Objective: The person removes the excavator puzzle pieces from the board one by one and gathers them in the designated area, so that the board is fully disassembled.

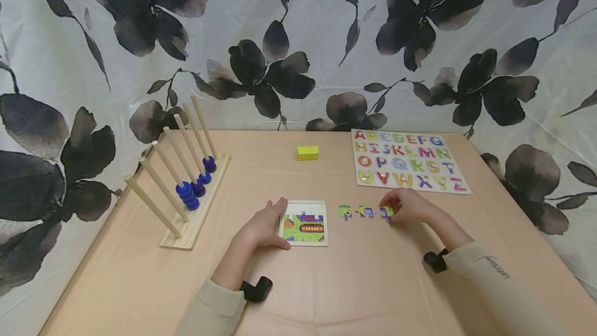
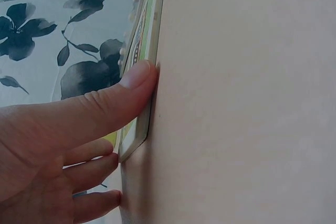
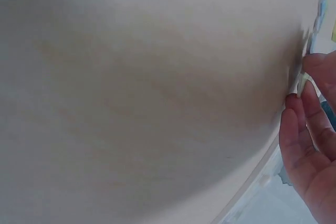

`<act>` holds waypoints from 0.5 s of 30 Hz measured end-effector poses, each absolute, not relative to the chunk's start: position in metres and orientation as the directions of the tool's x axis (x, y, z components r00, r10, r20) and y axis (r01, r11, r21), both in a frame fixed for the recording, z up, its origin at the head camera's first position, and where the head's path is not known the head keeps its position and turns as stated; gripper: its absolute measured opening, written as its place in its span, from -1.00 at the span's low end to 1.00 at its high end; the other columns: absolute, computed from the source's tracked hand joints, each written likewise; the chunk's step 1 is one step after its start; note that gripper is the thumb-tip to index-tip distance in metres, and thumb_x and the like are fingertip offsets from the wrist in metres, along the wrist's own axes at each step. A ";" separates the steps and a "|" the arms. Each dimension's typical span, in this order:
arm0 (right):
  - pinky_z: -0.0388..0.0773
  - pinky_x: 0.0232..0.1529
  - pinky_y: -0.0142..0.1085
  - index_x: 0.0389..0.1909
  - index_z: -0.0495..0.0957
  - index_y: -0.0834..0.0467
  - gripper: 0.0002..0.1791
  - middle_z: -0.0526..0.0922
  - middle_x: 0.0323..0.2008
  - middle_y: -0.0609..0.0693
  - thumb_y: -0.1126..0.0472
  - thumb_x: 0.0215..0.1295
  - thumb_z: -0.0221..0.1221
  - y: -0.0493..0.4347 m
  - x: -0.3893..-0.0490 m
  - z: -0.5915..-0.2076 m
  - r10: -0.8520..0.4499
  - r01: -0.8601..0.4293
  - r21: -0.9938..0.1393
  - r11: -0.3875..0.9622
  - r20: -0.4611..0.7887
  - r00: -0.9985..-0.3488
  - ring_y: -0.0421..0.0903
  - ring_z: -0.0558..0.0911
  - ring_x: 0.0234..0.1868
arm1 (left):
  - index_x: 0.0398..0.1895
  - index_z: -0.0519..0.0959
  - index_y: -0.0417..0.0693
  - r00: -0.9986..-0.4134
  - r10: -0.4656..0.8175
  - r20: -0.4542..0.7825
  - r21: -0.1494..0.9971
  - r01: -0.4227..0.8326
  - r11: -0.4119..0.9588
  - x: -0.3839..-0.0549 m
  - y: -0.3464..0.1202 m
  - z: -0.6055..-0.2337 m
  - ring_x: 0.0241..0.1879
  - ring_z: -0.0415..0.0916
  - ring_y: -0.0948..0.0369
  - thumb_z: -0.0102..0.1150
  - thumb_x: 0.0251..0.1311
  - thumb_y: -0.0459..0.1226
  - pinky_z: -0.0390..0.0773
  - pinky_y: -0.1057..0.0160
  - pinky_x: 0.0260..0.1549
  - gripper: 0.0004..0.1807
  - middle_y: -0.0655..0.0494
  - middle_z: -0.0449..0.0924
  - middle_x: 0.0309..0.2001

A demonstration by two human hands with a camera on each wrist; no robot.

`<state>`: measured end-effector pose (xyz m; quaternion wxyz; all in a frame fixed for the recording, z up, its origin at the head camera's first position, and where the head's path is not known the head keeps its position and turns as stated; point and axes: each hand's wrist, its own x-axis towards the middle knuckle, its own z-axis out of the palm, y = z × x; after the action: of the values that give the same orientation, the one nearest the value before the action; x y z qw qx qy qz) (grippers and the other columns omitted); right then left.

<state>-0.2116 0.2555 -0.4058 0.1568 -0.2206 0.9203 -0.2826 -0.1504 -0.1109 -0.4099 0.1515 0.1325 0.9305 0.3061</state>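
A small white-framed jigsaw puzzle (image 1: 304, 223) with a colourful vehicle picture lies flat on the table. My left hand (image 1: 262, 226) rests along its left side, the thumb touching the frame near the lower left corner. In the left wrist view the thumb (image 2: 137, 75) lies against the frame's edge (image 2: 137, 132), with the other fingers spread out. My right hand (image 1: 404, 206) pinches a jigsaw piece (image 1: 386, 213) at the table, right of the puzzle. Two more pieces lie in a row beside it, a green one (image 1: 345, 212) and a purple-and-blue one (image 1: 366, 212).
A wooden peg stand (image 1: 186, 237) with blue rings (image 1: 187, 196) on some pegs stands at the left. A yellow block (image 1: 308, 153) sits behind the puzzle. An alphabet board (image 1: 410, 162) lies at the back right. Floral cloth (image 1: 336, 66) hangs behind the table.
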 end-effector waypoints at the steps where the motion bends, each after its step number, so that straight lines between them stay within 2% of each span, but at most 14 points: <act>1: 0.50 -0.38 -0.31 -0.30 0.59 0.29 -0.67 0.58 -0.40 0.00 0.46 -0.23 0.33 0.256 -0.211 -0.406 -0.500 -0.321 -0.596 0.736 -0.158 -0.852 -0.09 0.46 -0.40 | 0.35 0.08 -0.29 -0.919 0.341 -0.200 0.609 0.156 0.778 -0.150 -0.111 -0.410 0.36 -0.14 -0.14 0.55 -0.38 -0.25 -0.05 -0.18 0.23 0.14 -0.09 0.03 0.38; 6: 0.46 -0.44 -0.34 -0.32 0.58 0.32 -0.67 0.57 -0.43 -0.01 0.47 -0.27 0.29 0.255 -0.210 -0.405 -0.533 -0.363 -0.619 0.697 -0.108 -0.839 -0.11 0.42 -0.45 | 0.35 0.09 -0.30 -0.919 0.339 -0.201 0.608 0.155 0.779 -0.150 -0.112 -0.409 0.35 -0.13 -0.15 0.54 -0.38 -0.26 -0.04 -0.19 0.23 0.14 -0.10 0.04 0.38; 15: 0.49 -0.36 -0.31 -0.21 0.57 0.29 -0.61 0.57 -0.31 0.04 0.46 -0.19 0.32 0.251 -0.209 -0.403 -0.446 -0.254 -0.601 0.758 -0.193 -0.874 -0.05 0.45 -0.33 | 0.35 0.09 -0.30 -0.922 0.333 -0.198 0.615 0.147 0.774 -0.150 -0.112 -0.409 0.35 -0.13 -0.15 0.54 -0.37 -0.27 -0.04 -0.17 0.23 0.13 -0.10 0.04 0.37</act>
<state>-0.2092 0.2514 -0.4029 0.1646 -0.1894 0.9230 -0.2918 -0.1505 -0.1120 -0.4086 0.1494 0.1290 0.9300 0.3102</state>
